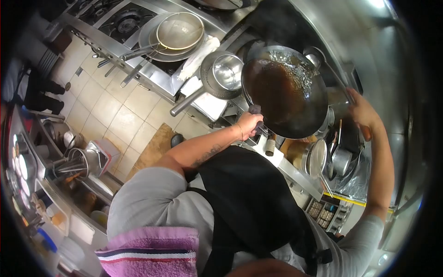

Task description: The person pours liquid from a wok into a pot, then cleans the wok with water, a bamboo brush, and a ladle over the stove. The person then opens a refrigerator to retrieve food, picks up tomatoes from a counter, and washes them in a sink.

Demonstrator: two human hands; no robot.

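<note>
A large dark wok (304, 117) sits over the stove, tilted, with a dark brown liquid (272, 85) in it that bubbles along its far right side. My left hand (249, 125) is closed around the wok's handle at the near edge. Off to the right, my right hand (363, 111) grips the long handle of a ladle (333, 69). The ladle's bowl is at the wok's far right rim; whether it touches the rim I cannot tell. Left of the wok stands a saucepan (208, 82) with a shiny metal bowl (227, 72) in it.
A wire strainer (180, 31) rests on a metal pan on the left stove, near a white cloth (200, 57). Right of me are a sieve (317, 159) and several pots. Behind on the left, a counter holds containers and a pot of whisks (76, 164). Another person's legs (46, 92) show far left.
</note>
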